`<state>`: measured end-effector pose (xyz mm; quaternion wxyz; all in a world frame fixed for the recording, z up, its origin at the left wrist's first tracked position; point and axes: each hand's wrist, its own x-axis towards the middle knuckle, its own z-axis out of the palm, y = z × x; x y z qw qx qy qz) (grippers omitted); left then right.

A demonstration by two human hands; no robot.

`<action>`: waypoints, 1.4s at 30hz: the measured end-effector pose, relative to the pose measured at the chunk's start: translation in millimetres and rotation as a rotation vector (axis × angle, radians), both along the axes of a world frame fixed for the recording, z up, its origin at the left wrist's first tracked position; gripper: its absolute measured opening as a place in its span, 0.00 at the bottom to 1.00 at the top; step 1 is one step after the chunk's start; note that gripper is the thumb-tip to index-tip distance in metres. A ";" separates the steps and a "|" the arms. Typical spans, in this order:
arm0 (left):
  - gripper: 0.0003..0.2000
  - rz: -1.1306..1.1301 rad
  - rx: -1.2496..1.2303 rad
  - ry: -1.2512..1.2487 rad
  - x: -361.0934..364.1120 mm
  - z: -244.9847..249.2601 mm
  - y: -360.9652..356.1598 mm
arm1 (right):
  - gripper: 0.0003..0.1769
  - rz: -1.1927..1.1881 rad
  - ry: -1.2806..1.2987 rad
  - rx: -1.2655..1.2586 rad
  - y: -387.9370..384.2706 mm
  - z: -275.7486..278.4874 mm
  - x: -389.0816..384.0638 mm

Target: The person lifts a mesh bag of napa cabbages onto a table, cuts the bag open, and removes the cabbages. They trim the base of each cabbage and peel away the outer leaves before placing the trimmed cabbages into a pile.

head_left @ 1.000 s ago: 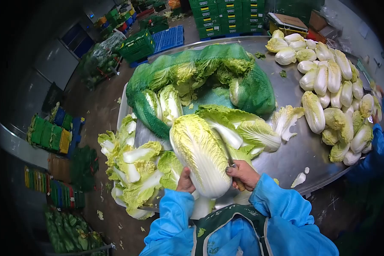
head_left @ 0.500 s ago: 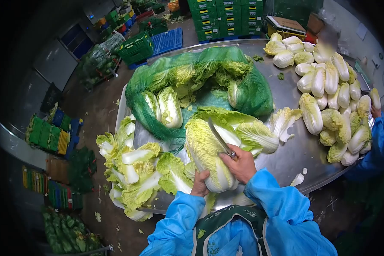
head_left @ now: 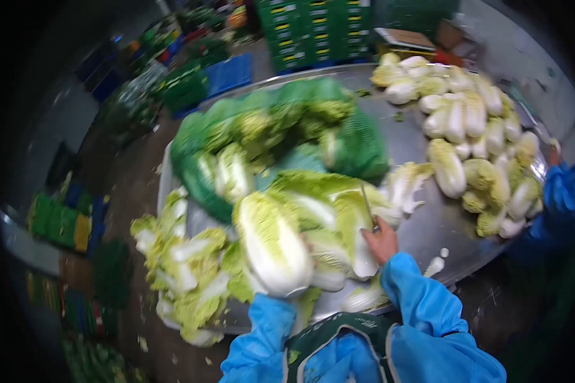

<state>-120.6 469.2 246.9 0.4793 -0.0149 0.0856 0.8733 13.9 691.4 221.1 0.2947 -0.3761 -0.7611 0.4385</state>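
Observation:
A napa cabbage (head_left: 275,246) is in my left hand (head_left: 310,247), its white base toward me. The cabbage covers most of that hand; only a bit of the fingers shows at its right side. My right hand (head_left: 381,241) is wrapped round the handle of a knife (head_left: 367,203), whose blade points away from me. Under and beside this hand lie loose outer cabbage leaves (head_left: 354,233). Beyond the held cabbage lies an open green mesh bag (head_left: 364,150) with several cabbages inside.
Trimmed leaves (head_left: 185,274) are heaped at the left of the metal table (head_left: 402,134). Many trimmed cabbages (head_left: 473,118) are piled on the right. A co-worker's blue sleeve (head_left: 559,188) reaches in at the right edge. Green crates (head_left: 313,32) are stacked behind the table.
The cabbage has moved left with my left hand and turned, showing more of its white base. My right hand, with the knife, has come off the cabbage toward the right. The view has shifted and blurred.

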 end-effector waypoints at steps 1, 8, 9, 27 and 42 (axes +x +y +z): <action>0.31 -0.030 0.036 -0.022 -3.2 -4.4 3.3 | 0.32 0.066 -0.065 -0.046 5.5 -9.2 9.7; 0.41 -0.025 -0.378 0.231 35.3 -8.0 103.6 | 0.45 0.411 0.294 -0.642 -25.6 49.0 42.7; 0.41 -0.048 -0.368 0.238 41.9 -9.6 123.4 | 0.48 0.340 0.329 -0.449 -17.6 44.3 46.2; 0.49 -0.609 -0.289 0.787 220.8 69.8 515.2 | 0.23 -0.149 0.748 -0.902 358.8 91.9 293.8; 0.43 -0.750 -0.350 0.944 210.9 26.5 556.5 | 0.27 -0.628 0.110 0.194 407.4 60.3 285.8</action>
